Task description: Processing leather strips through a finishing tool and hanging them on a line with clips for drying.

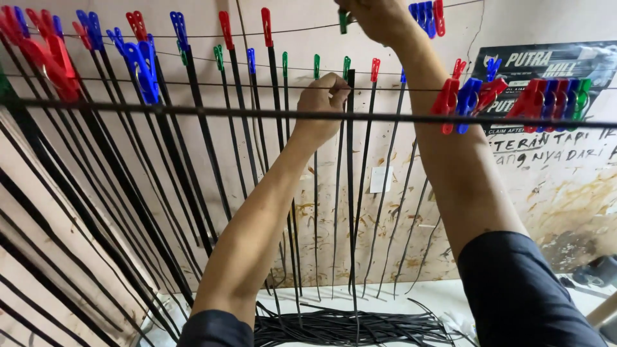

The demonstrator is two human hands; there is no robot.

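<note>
A: Left hand [324,103] at centre frame, fingers pinched on a black strip [351,193] near its top, steadying it I reckon.

B: Right?

A: Right hand [376,19] at the top edge, closed around a green clothespin [343,22] on the upper wire [193,33]. Strip's thin, glossy and hangs straight towards the loose strip pile [347,324].

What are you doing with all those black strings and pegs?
A person is reaching up to wires strung across a wall. The left hand pinches the top of a long black strip at a wire, and the right hand is up at a green peg on a higher wire. Many more strips hang from coloured pegs, and a pile lies below.
</note>
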